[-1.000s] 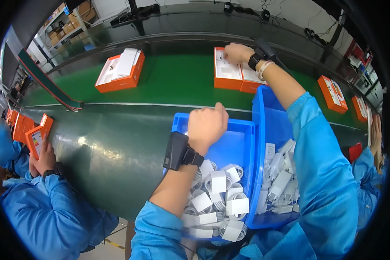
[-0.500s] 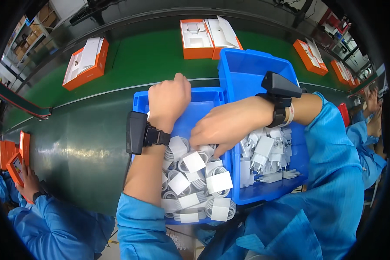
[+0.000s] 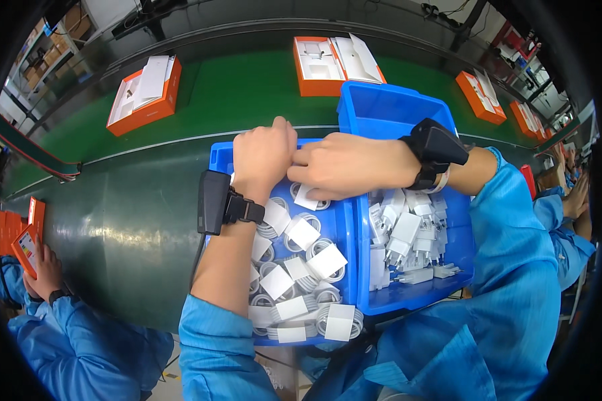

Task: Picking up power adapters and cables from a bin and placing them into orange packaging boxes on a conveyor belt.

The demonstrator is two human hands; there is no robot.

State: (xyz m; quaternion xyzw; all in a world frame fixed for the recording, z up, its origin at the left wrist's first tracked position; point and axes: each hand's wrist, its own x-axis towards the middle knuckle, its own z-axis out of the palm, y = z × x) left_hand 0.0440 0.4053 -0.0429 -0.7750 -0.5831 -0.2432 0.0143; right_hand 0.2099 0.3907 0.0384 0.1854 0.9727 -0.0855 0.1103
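Note:
My left hand (image 3: 264, 157) is closed over the far part of a blue bin (image 3: 349, 267); its fingertips are hidden. Close against it, my right hand (image 3: 351, 162) has its fingers curled toward the left hand, and what they hold, if anything, is out of sight. A coiled white cable with a paper band (image 3: 308, 197) shows just under the right hand; whether the hand touches it I cannot tell. Several more banded cable coils (image 3: 277, 282) fill the near part of the bin.
A second blue bin (image 3: 418, 299) on the right holds white charger plugs (image 3: 403, 234); another blue bin (image 3: 394, 110) stands behind. Open orange boxes (image 3: 160, 110) sit on the green belt (image 3: 227, 87). At left, a co-worker's hand (image 3: 45, 274) holds an orange box (image 3: 25, 250).
My right hand has moved up from the cable coils to beside my left hand. Some coils have shifted in the bin. The orange boxes on the belt have moved to the right.

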